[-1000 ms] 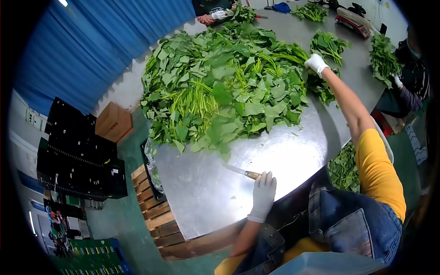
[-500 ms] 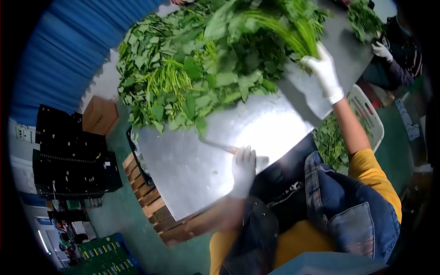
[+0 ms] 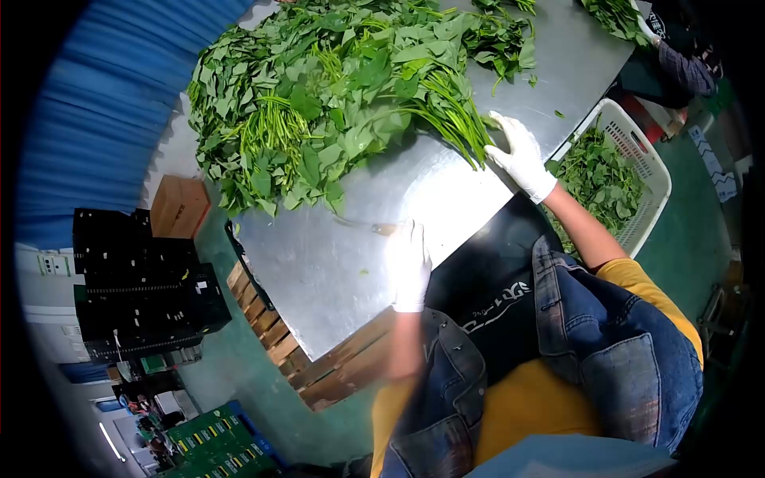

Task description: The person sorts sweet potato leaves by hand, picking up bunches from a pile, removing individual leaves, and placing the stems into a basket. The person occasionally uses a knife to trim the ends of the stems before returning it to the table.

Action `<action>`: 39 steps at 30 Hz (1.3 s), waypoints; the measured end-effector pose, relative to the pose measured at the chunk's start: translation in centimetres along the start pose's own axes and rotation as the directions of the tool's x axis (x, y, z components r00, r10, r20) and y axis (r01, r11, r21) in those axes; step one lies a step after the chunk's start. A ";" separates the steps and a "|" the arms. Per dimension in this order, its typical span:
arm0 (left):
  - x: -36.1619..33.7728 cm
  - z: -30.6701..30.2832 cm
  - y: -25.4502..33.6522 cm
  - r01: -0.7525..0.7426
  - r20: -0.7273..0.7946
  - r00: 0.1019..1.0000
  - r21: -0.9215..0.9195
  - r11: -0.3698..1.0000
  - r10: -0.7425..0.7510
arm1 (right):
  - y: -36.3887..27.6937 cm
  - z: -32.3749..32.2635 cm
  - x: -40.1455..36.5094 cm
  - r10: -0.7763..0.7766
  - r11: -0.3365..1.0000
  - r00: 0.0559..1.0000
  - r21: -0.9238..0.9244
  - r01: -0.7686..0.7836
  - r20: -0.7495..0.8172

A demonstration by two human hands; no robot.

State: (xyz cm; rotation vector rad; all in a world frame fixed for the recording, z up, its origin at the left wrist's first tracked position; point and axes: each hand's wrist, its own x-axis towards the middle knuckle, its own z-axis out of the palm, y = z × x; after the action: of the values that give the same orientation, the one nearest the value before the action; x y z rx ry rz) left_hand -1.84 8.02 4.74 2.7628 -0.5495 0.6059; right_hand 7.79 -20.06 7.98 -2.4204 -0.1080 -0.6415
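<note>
A large heap of leafy green stems (image 3: pixel 319 103) covers the back of the metal table (image 3: pixel 303 279). My left hand (image 3: pixel 410 267), in a white glove, is closed on the handle of a knife (image 3: pixel 384 229); the thin blade points left and blurs near the front of the heap. My right hand (image 3: pixel 522 159), also gloved, is open at the cut ends of a bunch of stems (image 3: pixel 458 119). Its thumb and fingers are apart beside those ends, and the bunch lies on the heap's right side.
A white basket (image 3: pixel 657 179) of loose greens stands right of the table. Another person's arm (image 3: pixel 685 68) and more greens (image 3: pixel 617 20) are at the upper right. A wooden pallet (image 3: pixel 279 338) lies below the table; black crates (image 3: pixel 135 287) and a carton (image 3: pixel 179 207) are left.
The bunch raised in my right hand now lies on the heap, and that hand has moved down toward me and opened. My left hand still has the knife.
</note>
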 end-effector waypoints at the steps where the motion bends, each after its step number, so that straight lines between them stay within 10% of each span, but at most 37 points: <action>1: 0.2 0.2 0.0 0.033 0.035 0.999 -0.007 0.999 -0.033 | 0.4 0.2 0.0 0.003 1.000 1.000 0.004 -0.003 -0.006; 8: 0.5 -1.6 4.2 -0.179 -0.138 0.977 -0.094 0.979 0.165 | 2.1 1.7 0.8 0.005 0.998 0.979 -0.066 0.009 0.202; 10: 2.7 -5.1 8.3 -0.006 0.363 0.920 -0.365 0.931 0.149 | 2.2 0.5 2.6 0.044 0.990 0.940 -0.139 0.004 0.340; 11: 1.7 -1.9 9.0 -0.261 0.111 0.943 -0.339 0.904 0.314 | 2.0 0.0 3.3 0.087 0.977 0.879 -0.211 0.016 0.468; 17: 2.3 1.7 10.2 -0.358 0.393 0.789 -0.330 0.873 0.472 | 6.4 -2.7 6.3 0.007 1.000 0.967 0.020 -0.002 -0.256; 19: 3.4 1.8 9.9 -0.384 0.115 0.890 -0.338 0.859 0.442 | 5.3 -3.6 6.0 0.277 0.816 0.901 0.577 -0.037 -0.335; 21: 6.8 0.4 10.5 -0.368 0.136 0.892 -0.337 0.867 0.431 | 1.4 -5.6 5.9 0.125 0.845 0.989 0.530 -0.066 -0.076; 22: 8.6 -0.7 10.8 -0.423 0.057 0.888 -0.292 0.858 0.457 | -1.5 -7.0 5.7 0.302 0.489 0.901 0.761 -0.427 0.312; 25: 12.3 -1.4 10.0 -0.495 -0.103 0.869 -0.222 0.840 0.484 | -0.5 -5.7 4.4 -0.111 0.750 0.958 0.654 -0.093 0.264; 27: 14.1 -3.5 10.0 -0.275 -0.094 0.962 -0.298 0.914 0.258 | -2.1 -7.0 3.6 -0.129 0.707 0.943 0.696 -0.130 0.308; 28: 14.7 -7.5 11.1 -0.038 0.052 0.997 -0.292 0.956 0.055 | -3.5 -8.1 3.5 0.068 0.481 0.856 0.735 -0.478 0.512; 29: 14.9 -7.5 11.0 -0.041 0.048 0.997 -0.287 0.957 0.057 | -3.1 -7.5 3.2 0.095 0.487 0.839 0.710 -0.508 0.536; 31: 15.2 -6.7 10.6 0.097 -0.079 0.979 -0.627 0.773 -0.188 | -3.7 -7.4 2.3 0.131 0.475 0.839 0.710 -0.520 0.527; 32: 15.6 -6.3 10.2 0.494 0.397 0.829 -0.849 0.185 -0.395 | -3.3 -7.0 2.0 0.132 0.504 0.837 0.691 -0.518 0.532; 35: 17.3 -5.2 10.1 0.439 0.418 0.807 -0.897 -0.051 -0.418 | -4.4 -5.9 1.2 0.160 0.428 0.861 0.752 -0.501 0.483; 36: 17.8 -6.2 10.5 0.476 0.359 0.845 -0.842 0.253 -0.396 | -5.2 -6.2 0.8 0.152 0.421 0.865 0.761 -0.494 0.477; 37: 17.6 -5.8 10.4 0.480 0.362 0.844 -0.840 0.254 -0.396 | -4.9 -5.6 0.3 0.154 0.418 0.864 0.761 -0.497 0.479; 39: 17.3 -4.5 9.9 0.100 -0.050 0.983 -0.670 0.736 -0.179 | -3.9 -3.7 -0.6 0.148 0.595 0.913 0.703 -0.388 0.379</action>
State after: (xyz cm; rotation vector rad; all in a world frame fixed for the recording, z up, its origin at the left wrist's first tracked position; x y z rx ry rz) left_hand 7.08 -4.65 18.05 2.0462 -0.4171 0.4133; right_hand 4.79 -19.11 12.40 -1.6015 -0.0974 -0.0435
